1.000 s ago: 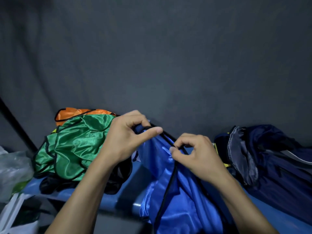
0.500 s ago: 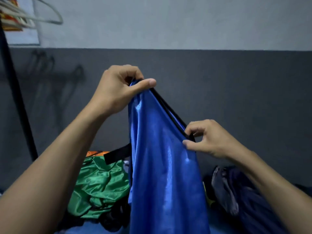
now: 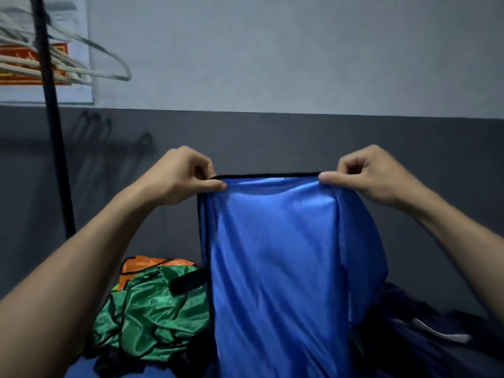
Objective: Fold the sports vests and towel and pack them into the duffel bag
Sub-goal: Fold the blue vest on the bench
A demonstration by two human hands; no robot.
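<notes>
Blue sports vest (image 3: 286,263) hangs in the air in front of the person, held up by its black-trimmed top edge. Left hand (image 3: 181,175) pinches the left corner of that edge between thumb and curled fingers; right hand (image 3: 373,173) pinches the right corner in the same way. The hands are well apart, and the edge between them is stretched nearly straight. The lower part of the vest drops out of view at the bottom of the frame.

Below and to the left, a green vest (image 3: 147,323) lies crumpled on a blue surface, with an orange vest (image 3: 152,263) partly under it at the back. A dark blue item (image 3: 425,331), possibly the duffel bag, lies at the lower right; its opening cannot be made out. White hangers (image 3: 81,58) hang on a black rack pole (image 3: 53,126) at upper left.

Probable faults from this position:

- Slip. The fabric is glossy and likely slick. A light pinch at either corner may release, and the vest would drop onto the crumpled pile.
- Skewed fold. The right side of the vest bulges and wraps behind itself. Folding without levelling the layers would likely give an uneven packet.
- Snag. A black strap (image 3: 188,282) lies just beside the hanging left edge; lowering the vest here may catch it or drag the green vest.
</notes>
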